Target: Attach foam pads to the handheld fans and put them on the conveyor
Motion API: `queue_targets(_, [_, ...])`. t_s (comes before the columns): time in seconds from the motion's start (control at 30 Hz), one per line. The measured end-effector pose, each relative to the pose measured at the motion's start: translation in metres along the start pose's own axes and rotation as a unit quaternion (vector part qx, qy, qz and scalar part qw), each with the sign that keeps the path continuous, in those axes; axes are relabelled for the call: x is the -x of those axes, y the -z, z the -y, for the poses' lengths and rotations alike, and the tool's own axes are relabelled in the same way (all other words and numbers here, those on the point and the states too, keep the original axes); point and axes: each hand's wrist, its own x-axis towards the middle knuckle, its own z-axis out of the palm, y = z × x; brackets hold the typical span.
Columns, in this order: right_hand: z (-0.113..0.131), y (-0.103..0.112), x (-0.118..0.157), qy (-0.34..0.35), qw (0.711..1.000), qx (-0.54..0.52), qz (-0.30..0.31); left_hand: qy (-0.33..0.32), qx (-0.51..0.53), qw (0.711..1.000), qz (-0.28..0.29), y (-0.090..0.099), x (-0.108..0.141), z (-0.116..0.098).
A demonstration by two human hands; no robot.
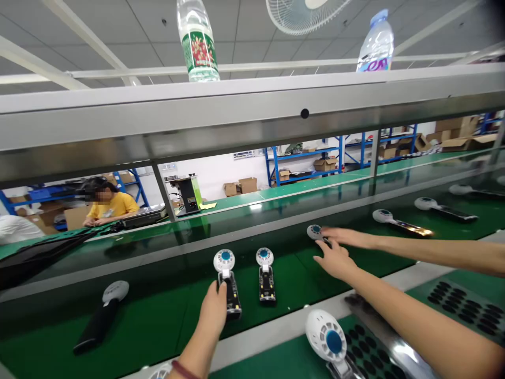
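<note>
My left hand (215,308) is closed on the opened handle of a small white handheld fan (224,260) with a blue hub, its dark inside parts showing. Just to the right, a similar handheld fan (265,258) lies with its handle also uncovered. Farther right, my right hand (337,260) has its fingers bent at the handle of another handheld fan (314,231), whose lower part is mostly hidden. Another person's hand (347,237) reaches in from the right and touches the same fan.
The green conveyor belt (158,326) carries a black-handled fan (116,292) at left and several more at right. Nearby are another fan (327,337) and black oval stickers (465,305). A metal shelf (244,110) with bottles crosses above. A person in yellow (114,205) sits across.
</note>
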Motion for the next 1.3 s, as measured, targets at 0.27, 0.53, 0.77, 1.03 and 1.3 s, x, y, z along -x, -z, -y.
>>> queue_targets(0.27, [-0.01,-0.014,-0.043,0.017,0.989,0.14,-0.044,-0.029,-0.266,0.962,-0.063,-0.001,-0.052,0.009])
queue_targets(0.53, [0.068,-0.067,-0.006,0.167,0.957,0.109,0.212,-0.145,-0.231,0.961,-0.041,-0.024,-0.016,-0.027])
queue_targets(0.77, [0.082,-0.028,0.068,0.245,0.941,0.065,0.224,-0.016,0.116,0.987,0.108,-0.042,0.054,-0.043])
queue_targets(1.03, [0.037,0.026,0.195,0.283,0.927,-0.087,0.228,0.138,0.39,0.899,0.142,-0.02,0.133,-0.046])
queue_targets(1.3, [0.018,-0.06,0.201,0.303,0.914,0.006,0.272,0.232,0.434,0.863,0.115,-0.022,0.151,0.02])
